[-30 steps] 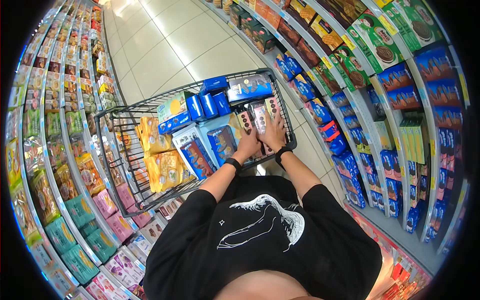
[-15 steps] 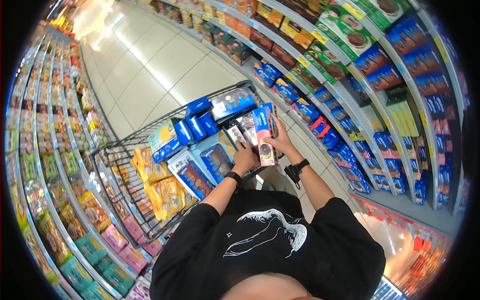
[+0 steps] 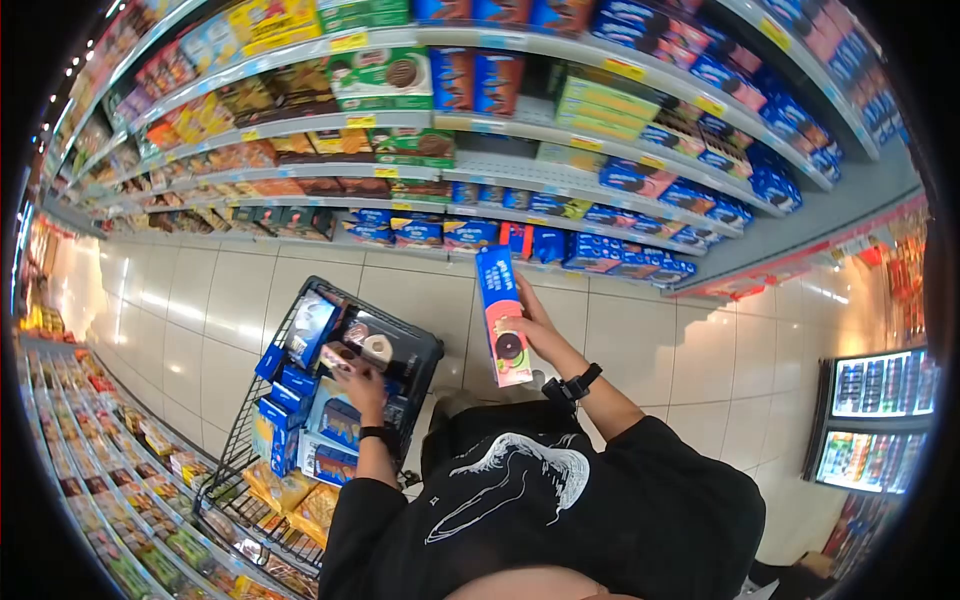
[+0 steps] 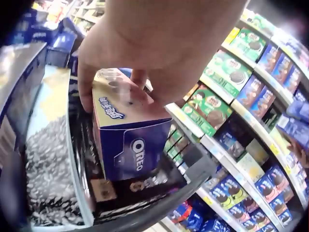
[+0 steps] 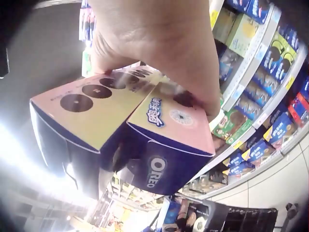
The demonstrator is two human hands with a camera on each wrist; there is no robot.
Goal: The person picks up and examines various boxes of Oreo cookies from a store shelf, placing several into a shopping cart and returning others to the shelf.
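Note:
My right hand (image 3: 537,325) holds upright cookie boxes (image 3: 497,300) in blue and pink over the floor, right of the shopping cart (image 3: 436,350). Two of these boxes, one marked Oreo (image 5: 159,166), sit side by side under its fingers in the right wrist view. With its fingers on either side, my left hand (image 4: 154,48) grips another Oreo box (image 4: 130,150) in the cart. Below that box lies a dark, glossy package (image 4: 140,186). Blue cookie boxes (image 3: 292,385) and a pale carton (image 3: 335,412) lie beside the left hand (image 3: 364,388).
Shelves (image 3: 520,128) of boxed cookies run across the front, with tiled floor (image 3: 430,275) before them. More shelves (image 3: 85,470) stand at the lower left. Yellow packs (image 3: 280,487) fill the cart's near end. Lit drink coolers (image 3: 875,415) stand at the far right.
The right hand has lifted cookie boxes out of the cart and carried them right. The left hand stays at the cart. My view has swung right, so the shelves now lie ahead.

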